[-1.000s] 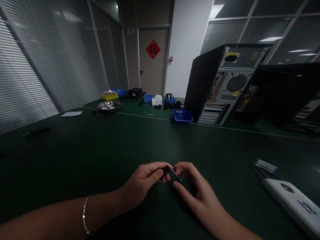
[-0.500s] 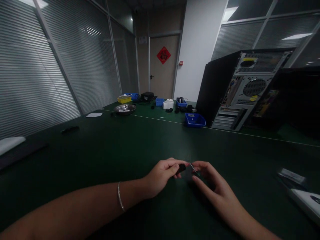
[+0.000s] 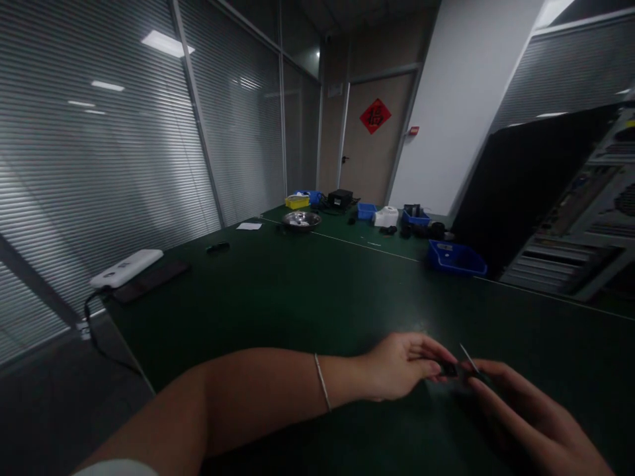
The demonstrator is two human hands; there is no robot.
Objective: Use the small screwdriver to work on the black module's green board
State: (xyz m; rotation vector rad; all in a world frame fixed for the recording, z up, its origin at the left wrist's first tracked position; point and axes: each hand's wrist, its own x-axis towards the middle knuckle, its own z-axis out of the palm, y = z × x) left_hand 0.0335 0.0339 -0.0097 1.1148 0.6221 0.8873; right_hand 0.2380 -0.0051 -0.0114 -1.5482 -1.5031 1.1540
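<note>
Low over the green table, my left hand pinches a small black part at its fingertips. A thin silver bracelet circles the left wrist. My right hand meets it from the right and holds the other end of the same small piece, where a thin shiny edge sticks up. The piece is too dark and small to identify. Both hands hover close to the table surface.
A black computer tower stands at right with its rear panel showing. A blue bin sits beside it. Farther back are a metal bowl, a yellow tray and more blue bins. A white device lies at the table's left edge.
The view has swung left, so my hands now appear lower right and the computer tower at the frame's edge. Both hands keep their hold on the small part.
</note>
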